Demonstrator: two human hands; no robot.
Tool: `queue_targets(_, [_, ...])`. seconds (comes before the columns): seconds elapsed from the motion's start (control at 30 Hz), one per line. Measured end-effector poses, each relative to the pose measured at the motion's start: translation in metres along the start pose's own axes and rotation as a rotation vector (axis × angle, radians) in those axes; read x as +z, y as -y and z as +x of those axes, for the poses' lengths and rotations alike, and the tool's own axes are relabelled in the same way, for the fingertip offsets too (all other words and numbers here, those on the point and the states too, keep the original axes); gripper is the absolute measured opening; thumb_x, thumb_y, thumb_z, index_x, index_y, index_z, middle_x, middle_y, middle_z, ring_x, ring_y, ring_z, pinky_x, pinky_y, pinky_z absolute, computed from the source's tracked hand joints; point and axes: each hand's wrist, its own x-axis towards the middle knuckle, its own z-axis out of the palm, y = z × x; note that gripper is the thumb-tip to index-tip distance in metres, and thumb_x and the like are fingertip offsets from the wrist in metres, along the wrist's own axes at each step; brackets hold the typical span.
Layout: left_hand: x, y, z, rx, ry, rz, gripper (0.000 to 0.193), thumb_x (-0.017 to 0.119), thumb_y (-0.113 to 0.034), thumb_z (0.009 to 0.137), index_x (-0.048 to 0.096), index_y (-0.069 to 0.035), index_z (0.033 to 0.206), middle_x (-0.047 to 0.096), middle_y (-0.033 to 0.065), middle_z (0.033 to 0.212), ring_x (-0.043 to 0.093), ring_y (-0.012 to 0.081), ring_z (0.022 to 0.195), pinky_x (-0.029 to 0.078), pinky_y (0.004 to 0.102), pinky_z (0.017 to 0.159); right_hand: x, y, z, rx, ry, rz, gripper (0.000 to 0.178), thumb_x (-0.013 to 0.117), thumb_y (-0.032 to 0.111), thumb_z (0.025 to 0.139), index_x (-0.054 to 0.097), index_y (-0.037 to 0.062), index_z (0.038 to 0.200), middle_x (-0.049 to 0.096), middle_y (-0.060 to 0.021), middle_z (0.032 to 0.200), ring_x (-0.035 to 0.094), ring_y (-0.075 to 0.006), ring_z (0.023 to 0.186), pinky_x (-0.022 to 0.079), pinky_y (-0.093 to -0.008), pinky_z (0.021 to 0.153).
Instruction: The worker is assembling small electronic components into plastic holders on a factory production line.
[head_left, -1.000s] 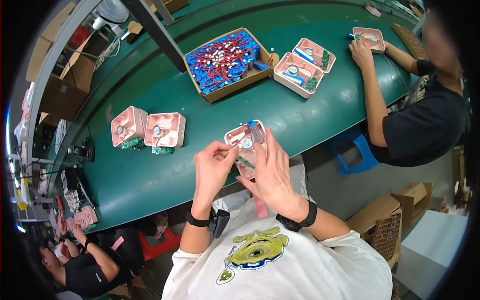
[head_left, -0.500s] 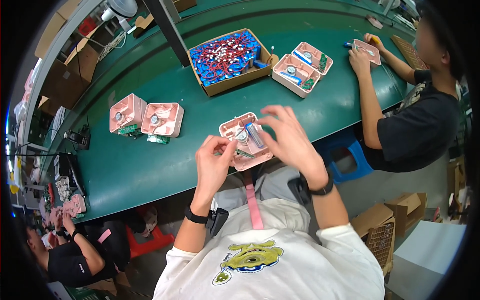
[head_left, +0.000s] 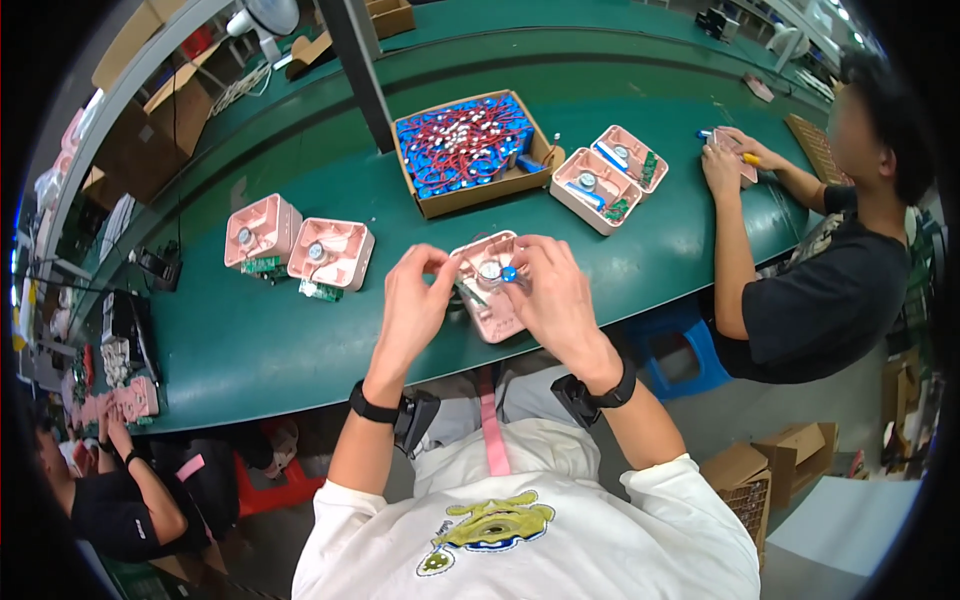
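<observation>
A pink plastic housing (head_left: 487,285) lies open side up on the green table (head_left: 250,340) in front of me. My left hand (head_left: 412,300) pinches at its left edge. My right hand (head_left: 553,292) covers its right side, and its fingertips hold a small blue part (head_left: 509,273) over the round piece inside the housing. Both wrists wear black bands.
Two pink housings (head_left: 300,240) with green boards sit at the left. A cardboard box (head_left: 472,150) of blue and red parts stands behind, two more pink housings (head_left: 610,172) to its right. A person at the right (head_left: 800,280) handles another. A dark post (head_left: 350,50) rises behind.
The pink housing and both hands have come down from in front of my chest to the table; my right hand now holds the blue part inside the housing.
</observation>
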Motion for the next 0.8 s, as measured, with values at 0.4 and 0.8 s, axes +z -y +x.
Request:
queue_targets(0.4, [0.017,-0.016,-0.041,-0.152,0.034,-0.052,0.027,0.083,-0.014,0.088,0.075,0.003,0.108,0.072,0.0064,0.088,0.06,0.0128,0.078,0.049,0.0293,0.067,0.01,0.001,0.057,-0.19,0.226,0.515,0.029,0.082,0.004,0.082,0.073,0.0039,0.109,0.074,-0.0121,0.095,0.072,-0.0295,0.09,0.057,-0.039,0.082])
queue_targets(0.8, [0.047,-0.01,-0.07,0.17,-0.058,0.173,0.046,0.092,-0.002,0.07,0.07,-0.002,0.11,0.061,0.0098,0.109,0.061,0.0248,0.091,0.052,0.035,0.075,0.027,-0.035,0.046,-0.727,0.175,0.101,0.034,0.084,0.01,0.07,0.073,0.0084,0.102,0.076,-0.0058,0.114,0.068,-0.0299,0.092,0.055,-0.0409,0.09])
